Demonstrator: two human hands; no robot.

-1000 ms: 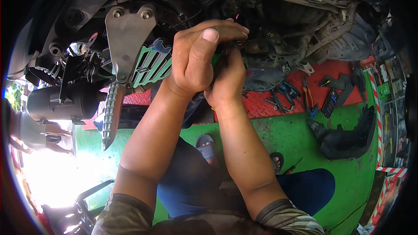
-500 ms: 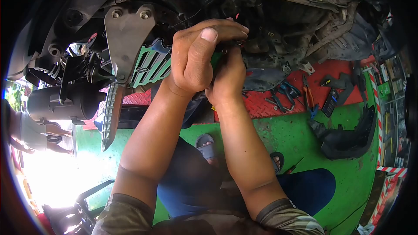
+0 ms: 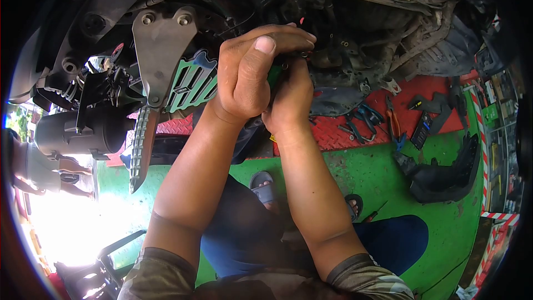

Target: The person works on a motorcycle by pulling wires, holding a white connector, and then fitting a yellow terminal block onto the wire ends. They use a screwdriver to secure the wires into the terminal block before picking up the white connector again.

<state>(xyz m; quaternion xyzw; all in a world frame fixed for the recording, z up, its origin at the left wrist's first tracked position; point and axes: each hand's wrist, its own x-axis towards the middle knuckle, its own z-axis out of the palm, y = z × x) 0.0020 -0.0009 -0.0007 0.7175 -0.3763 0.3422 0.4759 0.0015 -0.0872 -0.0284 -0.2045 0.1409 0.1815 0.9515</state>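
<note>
Both hands reach up into the underside of a scooter point(image 3: 344, 28), among dark engine parts. My left hand point(image 3: 247, 72) is bent at the wrist, its fingers pressed together and curving to the right, the thumb lying against them. What it closes on is hidden behind it. Just below and right of it is my right hand point(image 3: 294, 97), close against the left one, with its fingers out of sight. A sliver of something green point(image 3: 274, 75) shows between the two hands. Left of them are a green slotted cover point(image 3: 191, 84) and a grey metal bracket point(image 3: 164, 50) with a ridged footpeg point(image 3: 142, 147).
On the red platform point(image 3: 327, 133) at right lie orange-handled pliers point(image 3: 393, 119) and other tools. A black plastic panel point(image 3: 447, 175) and a screwdriver point(image 3: 376, 212) are on the green floor point(image 3: 344, 169). Another person point(image 3: 41, 166) is at far left, near a black exhaust muffler point(image 3: 83, 132).
My left hand and its thumb have shifted very slightly to the left. Otherwise the two moments look the same.
</note>
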